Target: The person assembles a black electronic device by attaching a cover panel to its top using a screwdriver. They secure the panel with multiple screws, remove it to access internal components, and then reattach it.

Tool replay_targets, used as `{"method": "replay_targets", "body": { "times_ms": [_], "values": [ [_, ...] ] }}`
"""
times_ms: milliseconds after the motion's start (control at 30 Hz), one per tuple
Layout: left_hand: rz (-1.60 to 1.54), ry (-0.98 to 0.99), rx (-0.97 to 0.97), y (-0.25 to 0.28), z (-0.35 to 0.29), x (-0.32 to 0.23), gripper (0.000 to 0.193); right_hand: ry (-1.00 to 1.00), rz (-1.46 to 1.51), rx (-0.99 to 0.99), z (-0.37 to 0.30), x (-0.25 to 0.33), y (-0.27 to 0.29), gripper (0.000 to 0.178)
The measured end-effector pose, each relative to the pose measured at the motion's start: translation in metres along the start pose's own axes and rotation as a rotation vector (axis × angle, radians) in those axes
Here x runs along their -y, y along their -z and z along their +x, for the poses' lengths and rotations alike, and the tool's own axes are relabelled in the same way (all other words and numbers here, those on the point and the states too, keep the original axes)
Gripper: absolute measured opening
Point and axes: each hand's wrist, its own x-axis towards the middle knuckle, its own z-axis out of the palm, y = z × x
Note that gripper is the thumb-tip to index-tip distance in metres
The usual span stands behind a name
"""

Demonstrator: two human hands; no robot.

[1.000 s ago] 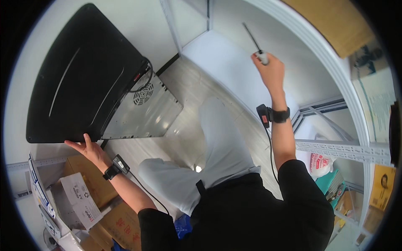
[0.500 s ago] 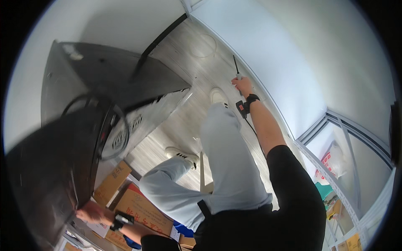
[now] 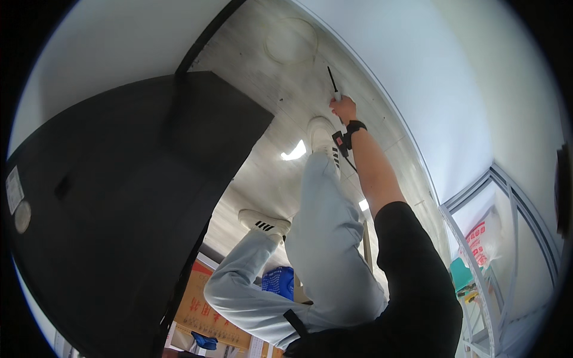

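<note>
One right hand (image 3: 345, 108), one screwdriver (image 3: 338, 95) and one black wristband (image 3: 357, 126) are seen. One large black casing (image 3: 137, 179), one white label (image 3: 14, 190) and one round disc (image 3: 22, 217) are counted, as are two pale shoes (image 3: 262, 223), one thin loop (image 3: 290, 64) and one red-and-white bag (image 3: 479, 243).

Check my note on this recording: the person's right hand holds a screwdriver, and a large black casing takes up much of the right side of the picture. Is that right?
Not quite: the large black casing takes up much of the left side of the picture, as the head view shows. The rest stands: the person's right hand holds a screwdriver.
</note>
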Motion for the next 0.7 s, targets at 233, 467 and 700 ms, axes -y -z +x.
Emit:
{"method": "replay_targets", "body": {
  "times_ms": [233,467,700],
  "values": [
    [-0.031,0.006,0.029,0.007,0.006,0.000,0.046,0.063,0.002,-0.115,-0.016,0.004,0.022,0.026],
    [-0.353,-0.011,0.114,0.032,-0.004,0.007,0.048,0.333,0.098,-0.115,-0.129,0.072,0.094,0.028],
    [-0.565,0.211,0.296,-0.075,-0.035,-0.024,0.039,0.981,0.268,0.114,-0.371,0.295,0.185,0.028]
  ]
}}
